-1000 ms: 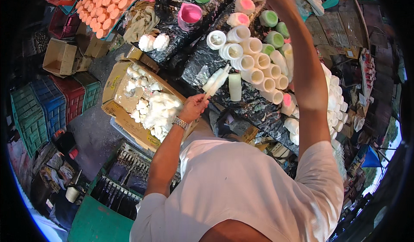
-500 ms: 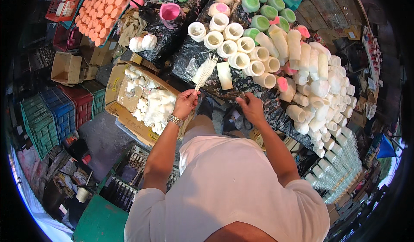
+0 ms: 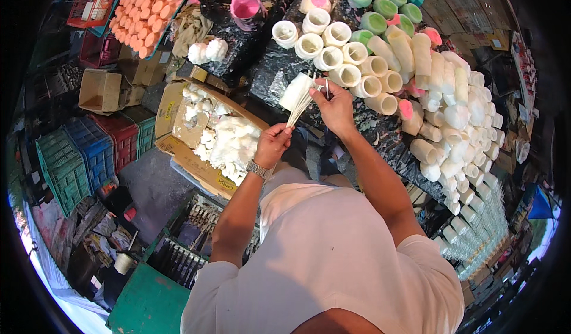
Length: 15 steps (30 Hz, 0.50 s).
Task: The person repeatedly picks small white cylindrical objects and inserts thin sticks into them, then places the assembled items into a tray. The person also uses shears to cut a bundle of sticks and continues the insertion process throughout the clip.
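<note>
Two hands working frame centre: left hand (image 3: 272, 143) pinching stick bundle (image 3: 299, 107); right hand (image 3: 336, 107) pinching single stick (image 3: 327, 88).

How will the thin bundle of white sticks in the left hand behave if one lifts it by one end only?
The bundle of white sticks looks thin and long, so it probably weighs little. The left hand pinches only its lower end, yet the sticks stand straight, so they seem fairly stiff. They fan apart near the right hand, so loose ones may slip out.
</note>
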### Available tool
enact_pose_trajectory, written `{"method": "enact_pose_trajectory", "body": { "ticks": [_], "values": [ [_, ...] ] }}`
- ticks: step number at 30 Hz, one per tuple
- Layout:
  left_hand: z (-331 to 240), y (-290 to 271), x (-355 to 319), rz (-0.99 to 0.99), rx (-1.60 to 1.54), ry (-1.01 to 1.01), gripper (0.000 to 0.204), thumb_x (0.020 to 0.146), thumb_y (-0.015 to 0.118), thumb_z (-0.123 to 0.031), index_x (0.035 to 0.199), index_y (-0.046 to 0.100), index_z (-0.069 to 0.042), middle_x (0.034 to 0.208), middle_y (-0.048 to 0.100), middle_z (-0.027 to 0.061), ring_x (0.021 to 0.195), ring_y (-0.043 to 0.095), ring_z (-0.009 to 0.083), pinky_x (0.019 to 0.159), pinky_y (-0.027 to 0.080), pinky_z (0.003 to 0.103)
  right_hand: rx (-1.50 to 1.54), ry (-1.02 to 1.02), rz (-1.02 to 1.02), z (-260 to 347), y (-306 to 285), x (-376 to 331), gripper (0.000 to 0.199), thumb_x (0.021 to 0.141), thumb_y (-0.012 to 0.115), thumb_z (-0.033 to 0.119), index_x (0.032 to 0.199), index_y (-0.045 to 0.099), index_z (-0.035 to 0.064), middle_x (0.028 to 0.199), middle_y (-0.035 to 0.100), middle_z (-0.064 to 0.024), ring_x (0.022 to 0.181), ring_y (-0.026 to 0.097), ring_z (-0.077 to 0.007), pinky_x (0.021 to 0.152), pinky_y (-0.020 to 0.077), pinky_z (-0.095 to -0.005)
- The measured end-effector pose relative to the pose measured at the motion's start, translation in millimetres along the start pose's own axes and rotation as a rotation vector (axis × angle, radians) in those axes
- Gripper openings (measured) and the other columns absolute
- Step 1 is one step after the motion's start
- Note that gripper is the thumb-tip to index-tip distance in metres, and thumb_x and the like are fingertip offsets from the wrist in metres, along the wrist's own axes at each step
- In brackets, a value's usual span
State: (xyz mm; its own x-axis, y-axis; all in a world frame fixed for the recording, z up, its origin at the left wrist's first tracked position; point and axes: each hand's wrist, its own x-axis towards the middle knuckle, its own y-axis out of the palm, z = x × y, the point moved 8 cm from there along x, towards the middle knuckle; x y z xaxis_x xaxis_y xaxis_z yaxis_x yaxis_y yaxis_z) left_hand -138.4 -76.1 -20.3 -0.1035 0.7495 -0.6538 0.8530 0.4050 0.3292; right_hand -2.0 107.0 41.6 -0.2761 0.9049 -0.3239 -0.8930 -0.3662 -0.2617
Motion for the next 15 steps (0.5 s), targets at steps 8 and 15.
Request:
{"method": "enact_pose_trajectory", "body": {
  "ticks": [8, 15],
  "values": [
    [-6.9, -7.0, -3.2, 0.013, -0.004, -0.006, 0.02, 0.103, 0.067, -0.019, 0.115, 0.073, -0.003, 0.079, 0.06, -0.0058, 0.064, 0.053, 0.0026, 0.054, 0.041, 0.019, -0.143, -0.028, 0.129, 15.4, 11.9, 7.0, 0.013, 0.093, 0.074, 0.01, 0.096, 0.066, -0.0006, 0.08, 0.067, -0.0031, 0.074, 0.059, -0.012, 0.07, 0.05, -0.0325],
    [-7.0, -11.7, -3.4, 0.048, -0.027, -0.02, 0.019, 0.103, 0.068, -0.018, 0.113, 0.074, -0.003, 0.079, 0.061, -0.0048, 0.064, 0.053, 0.0032, 0.052, 0.039, 0.019, 0.041, 0.013, -0.049, -9.8, 4.4, 19.7, 0.018, 0.096, 0.073, 0.015, 0.097, 0.065, -0.0007, 0.078, 0.064, -0.0057, 0.069, 0.055, -0.0148, 0.068, 0.0475, -0.0338]
  ]
}}
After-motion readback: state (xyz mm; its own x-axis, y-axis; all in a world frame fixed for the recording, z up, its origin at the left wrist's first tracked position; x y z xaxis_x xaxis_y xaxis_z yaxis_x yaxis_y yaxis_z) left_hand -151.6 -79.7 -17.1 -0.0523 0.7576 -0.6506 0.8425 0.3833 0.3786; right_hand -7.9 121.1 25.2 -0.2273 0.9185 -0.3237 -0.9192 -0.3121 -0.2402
